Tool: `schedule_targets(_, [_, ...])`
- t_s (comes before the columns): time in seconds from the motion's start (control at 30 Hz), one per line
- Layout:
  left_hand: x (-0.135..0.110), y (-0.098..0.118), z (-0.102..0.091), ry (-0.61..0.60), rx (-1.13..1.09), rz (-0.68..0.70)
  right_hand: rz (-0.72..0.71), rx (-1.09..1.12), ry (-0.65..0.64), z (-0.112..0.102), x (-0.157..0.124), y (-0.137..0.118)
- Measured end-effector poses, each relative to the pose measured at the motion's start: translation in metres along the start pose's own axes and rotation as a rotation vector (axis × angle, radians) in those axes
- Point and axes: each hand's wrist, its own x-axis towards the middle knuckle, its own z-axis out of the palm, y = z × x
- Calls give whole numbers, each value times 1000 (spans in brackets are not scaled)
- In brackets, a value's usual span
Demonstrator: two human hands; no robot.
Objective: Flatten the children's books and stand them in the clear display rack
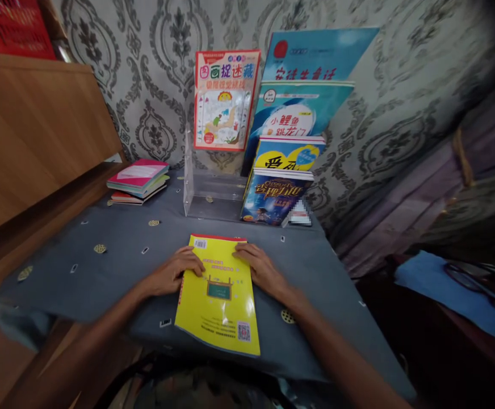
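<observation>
A thin yellow book (218,287), with a small blackboard picture, a barcode and a QR code on its cover, is held near the table's front edge. My left hand (178,269) grips its left side, fingers over the cover. On the opposite side, my right hand (261,269) is closed round the upper right edge. Both thumbs are hidden from view. Behind the book stands a clear acrylic rack (188,193), with a red-bordered picture book (222,102) on its upper left. A dark blue book (275,196) fronts the right-hand column.
Several stacked books (139,177) lie at the table's back left, by a wooden cabinet (38,130). Behind the dark blue book rise a yellow-and-blue book (288,154), a teal book (307,102) and a larger blue book (319,54). Patterned grey cloth (120,272) covers the table.
</observation>
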Motion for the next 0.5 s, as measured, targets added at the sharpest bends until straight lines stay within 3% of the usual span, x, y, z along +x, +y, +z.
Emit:
schedule_targets(0.27, [-8, -9, 8, 61, -151, -62, 126, -73, 9, -2, -1, -1])
schedule_targets(0.5, [-11, -7, 11, 126, 7, -100, 192, -155, 1, 9, -1, 4])
